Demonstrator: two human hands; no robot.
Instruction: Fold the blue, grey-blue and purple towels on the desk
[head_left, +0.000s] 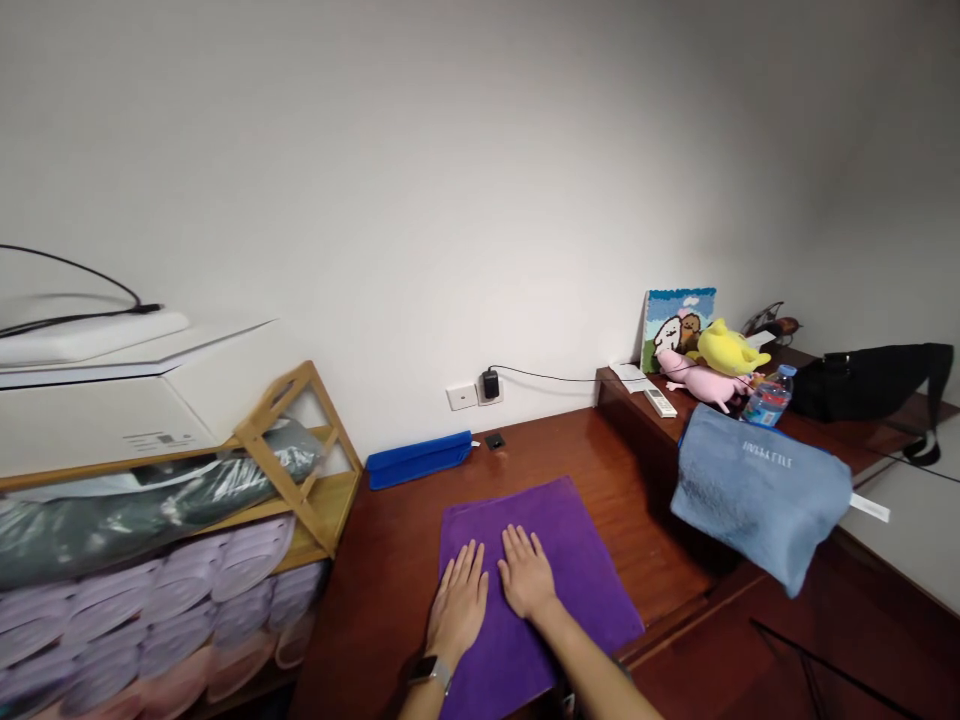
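A purple cloth point(581, 570) lies spread flat on the reddish-brown wooden desk point(375, 580). My left hand point(459, 600) rests palm down on its left part, fingers stretched out; a watch is on that wrist. Beside it, my right hand point(527, 575) also presses flat near the cloth's middle, fingers slightly apart. Neither hand grips anything. Farther back, a folded blue cloth point(420, 460) lies along the wall edge of the desk.
On the left stands a wooden rack point(307, 470) with slippers and a white box point(112, 400). To the right, a raised shelf carries plush toys point(705, 380), a bottle point(769, 398), a remote point(660, 402) and a black bag point(862, 380). A grey-blue towel point(757, 490) hangs over its edge.
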